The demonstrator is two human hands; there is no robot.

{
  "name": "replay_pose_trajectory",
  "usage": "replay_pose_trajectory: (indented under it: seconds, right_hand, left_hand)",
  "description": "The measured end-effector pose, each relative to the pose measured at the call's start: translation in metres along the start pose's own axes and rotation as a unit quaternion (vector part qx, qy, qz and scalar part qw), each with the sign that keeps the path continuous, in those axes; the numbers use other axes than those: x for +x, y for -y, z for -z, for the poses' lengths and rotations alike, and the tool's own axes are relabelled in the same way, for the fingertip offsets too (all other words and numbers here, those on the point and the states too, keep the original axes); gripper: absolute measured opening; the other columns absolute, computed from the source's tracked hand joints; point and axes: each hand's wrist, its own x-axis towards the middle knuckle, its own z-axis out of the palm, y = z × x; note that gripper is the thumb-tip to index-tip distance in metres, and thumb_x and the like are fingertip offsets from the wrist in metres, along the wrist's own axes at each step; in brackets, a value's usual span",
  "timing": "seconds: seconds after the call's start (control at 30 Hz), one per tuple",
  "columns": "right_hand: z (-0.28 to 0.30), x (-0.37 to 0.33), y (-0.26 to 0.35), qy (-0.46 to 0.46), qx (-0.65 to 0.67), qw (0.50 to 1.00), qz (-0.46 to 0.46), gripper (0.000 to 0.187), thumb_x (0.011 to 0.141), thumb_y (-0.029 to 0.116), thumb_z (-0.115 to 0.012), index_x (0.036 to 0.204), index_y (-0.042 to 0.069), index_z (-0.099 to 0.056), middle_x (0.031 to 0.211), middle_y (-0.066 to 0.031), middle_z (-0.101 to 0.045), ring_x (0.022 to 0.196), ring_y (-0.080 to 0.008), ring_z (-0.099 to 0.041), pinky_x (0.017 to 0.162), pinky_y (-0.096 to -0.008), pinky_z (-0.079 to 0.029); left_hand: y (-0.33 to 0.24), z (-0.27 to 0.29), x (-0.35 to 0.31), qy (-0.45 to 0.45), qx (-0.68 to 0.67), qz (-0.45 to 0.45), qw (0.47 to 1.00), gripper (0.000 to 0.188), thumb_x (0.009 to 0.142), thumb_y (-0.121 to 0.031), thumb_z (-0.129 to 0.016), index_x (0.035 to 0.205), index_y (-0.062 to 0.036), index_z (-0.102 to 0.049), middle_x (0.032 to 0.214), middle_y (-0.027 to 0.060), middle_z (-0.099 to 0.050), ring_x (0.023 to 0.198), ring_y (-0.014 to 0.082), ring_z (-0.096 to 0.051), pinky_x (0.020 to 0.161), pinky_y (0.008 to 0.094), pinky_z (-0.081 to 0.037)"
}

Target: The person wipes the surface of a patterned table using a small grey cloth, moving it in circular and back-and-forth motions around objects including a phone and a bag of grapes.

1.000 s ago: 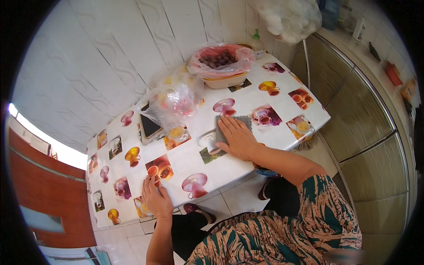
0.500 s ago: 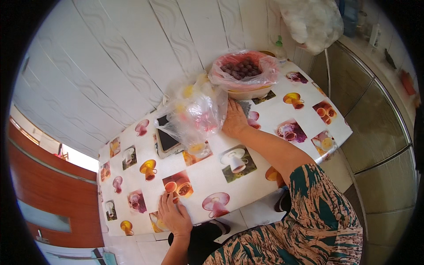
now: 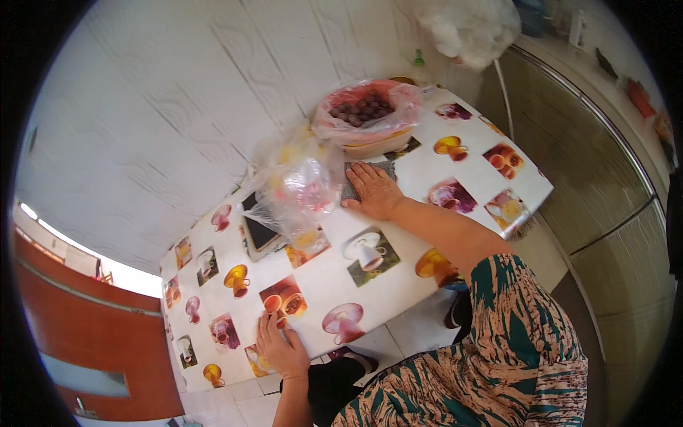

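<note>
My right hand (image 3: pixel 375 191) lies flat with fingers stretched out on a grey cloth (image 3: pixel 388 169) on the tabletop. The cloth shows on both sides of the fingers; the rest is under the hand. Just left of it sits a clear plastic bag (image 3: pixel 302 181) with yellow and pink patches; its contents are hard to make out. Beyond the hand stands a bowl (image 3: pixel 370 147) lined with a pink plastic bag and filled with dark, round grape-like fruit (image 3: pixel 363 109). My left hand (image 3: pixel 283 347) rests open on the patterned tablecloth (image 3: pixel 398 306) at the near edge, holding nothing.
A dark flat panel with a light frame (image 3: pixel 260 231) lies partly under the clear bag. Behind the bowl stands a bottle with a green top (image 3: pixel 420 71). A white plastic bag (image 3: pixel 473 32) hangs at upper right, above cabinets (image 3: pixel 569 156). A tiled wall (image 3: pixel 178 107) borders the far side.
The view has shifted slightly. My right hand has slid away from the bowl and off the clear bag's edge, and more grey cloth shows. My left hand stays in place.
</note>
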Motion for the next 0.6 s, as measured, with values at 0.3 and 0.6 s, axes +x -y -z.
replay_pose_trajectory:
  seconds: [0.3, 0.6]
  right_hand:
    - [0.063, -0.118, -0.146, -0.065, -0.009, 0.985, -0.160, 0.078, 0.091, 0.055, -0.051, 0.144, 0.001, -0.037, 0.152, -0.0186, -0.032, 0.143, -0.0309, -0.027, 0.116, -0.0439, -0.021]
    - [0.072, -0.155, -0.231, -0.058, -0.072, 0.953, -0.287, 0.083, 0.094, 0.062, -0.035, 0.150, 0.002, -0.026, 0.157, -0.0159, -0.025, 0.147, -0.0267, -0.018, 0.119, -0.0408, -0.015]
  left_hand:
    - [0.005, -0.009, -0.004, -0.014, 0.006, -0.003, 1.000, 0.037, 0.088, -0.016, -0.053, 0.123, -0.0036, -0.058, 0.132, 0.0154, -0.055, 0.125, 0.0349, -0.048, 0.107, 0.0470, -0.032]
    - [0.010, -0.016, -0.008, 0.002, 0.011, -0.005, 1.000, 0.039, 0.090, -0.020, -0.052, 0.125, -0.0034, -0.056, 0.134, 0.0165, -0.054, 0.125, 0.0367, -0.048, 0.107, 0.0486, -0.031]
